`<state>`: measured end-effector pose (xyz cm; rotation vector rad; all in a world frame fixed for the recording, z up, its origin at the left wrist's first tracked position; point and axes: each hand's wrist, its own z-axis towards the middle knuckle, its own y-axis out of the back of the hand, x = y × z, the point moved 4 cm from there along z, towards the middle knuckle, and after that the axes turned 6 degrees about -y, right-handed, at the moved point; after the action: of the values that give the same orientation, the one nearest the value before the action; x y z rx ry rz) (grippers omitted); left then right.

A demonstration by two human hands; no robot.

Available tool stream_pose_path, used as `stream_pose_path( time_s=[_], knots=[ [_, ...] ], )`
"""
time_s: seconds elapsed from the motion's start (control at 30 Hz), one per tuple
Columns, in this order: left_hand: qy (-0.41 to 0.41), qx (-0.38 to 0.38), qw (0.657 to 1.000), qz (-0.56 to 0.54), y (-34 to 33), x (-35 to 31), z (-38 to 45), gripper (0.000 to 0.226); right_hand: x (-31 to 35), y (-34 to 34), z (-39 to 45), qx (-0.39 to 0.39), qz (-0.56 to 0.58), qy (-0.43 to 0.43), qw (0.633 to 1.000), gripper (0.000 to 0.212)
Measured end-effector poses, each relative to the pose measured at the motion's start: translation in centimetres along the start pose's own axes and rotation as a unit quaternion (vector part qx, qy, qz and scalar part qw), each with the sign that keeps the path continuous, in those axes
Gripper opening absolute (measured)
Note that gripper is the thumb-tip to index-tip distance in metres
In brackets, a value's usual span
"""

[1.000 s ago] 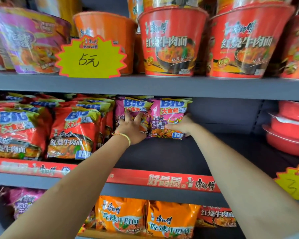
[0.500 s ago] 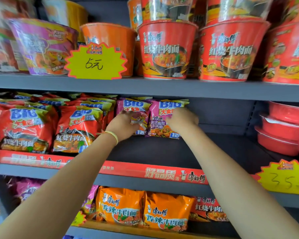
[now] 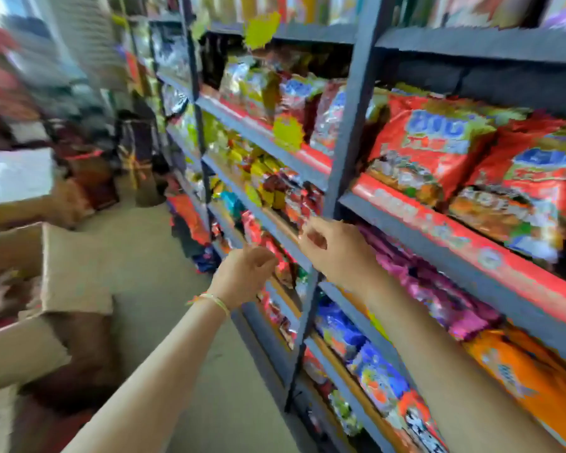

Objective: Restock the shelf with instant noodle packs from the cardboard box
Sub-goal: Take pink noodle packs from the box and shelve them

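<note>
- Both your hands are off the stock: your left hand (image 3: 245,273) hangs in the aisle just in front of the shelf (image 3: 438,230), fingers loosely curled and holding nothing.
- Your right hand (image 3: 334,250) is raised near the grey upright, fingers also loosely bent, with no pack between them as far as the blur allows.
- The cardboard box (image 3: 69,273) sits at the left edge of the view, across the aisle from the shelf, with a flap open; what looks like packaging shows inside, though it is too smeared to tell what it is.
- Red noodle packs (image 3: 435,152) stand in a row on the shelf at the right, behind its red front strip, touching one another.
- Pink packs (image 3: 438,289) lie on the shelf below, orange ones at the lower right corner.
- By my reading, you are between packs: nothing is in hand, and the box seems not yet emptied, so more trips remain.
- Your next reach should go left to the box.
</note>
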<state>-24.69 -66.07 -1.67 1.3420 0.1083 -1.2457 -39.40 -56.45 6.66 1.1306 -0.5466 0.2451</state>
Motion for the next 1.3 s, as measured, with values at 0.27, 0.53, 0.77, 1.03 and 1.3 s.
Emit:
stream_pose_path(
  time_s=[0.27, 0.53, 0.77, 1.03, 1.3],
  knots=[
    [0.254, -0.14, 0.936, 0.2, 17.4, 27.6, -12.2, 0.013, 15.7, -31.2, 7.9, 0.276, 0.029, 0.1, 0.956, 0.004],
    [0.366, -0.135, 0.866, 0.312, 28.4, 46.4, -21.6, 0.032, 30.4, -53.2, 10.6, 0.4, 0.034, 0.179, 0.898, 0.015],
    [0.5, -0.078, 0.836, 0.21, 31.8, 54.1, -23.6, 0.03, 37.4, -67.3, 12.3, 0.48, -0.058, 0.211, 0.849, 0.031],
    [0.527, -0.131, 0.817, 0.194, 33.2, 57.3, -23.2, 0.025, 37.7, -80.1, 15.1, 0.56, -0.262, 0.135, 0.774, 0.073],
    [0.494, -0.2, 0.817, 0.22, 33.5, 57.7, -22.9, 0.022, 35.3, -85.1, 16.0, 0.575, -0.334, 0.117, 0.738, 0.113]
  ],
)
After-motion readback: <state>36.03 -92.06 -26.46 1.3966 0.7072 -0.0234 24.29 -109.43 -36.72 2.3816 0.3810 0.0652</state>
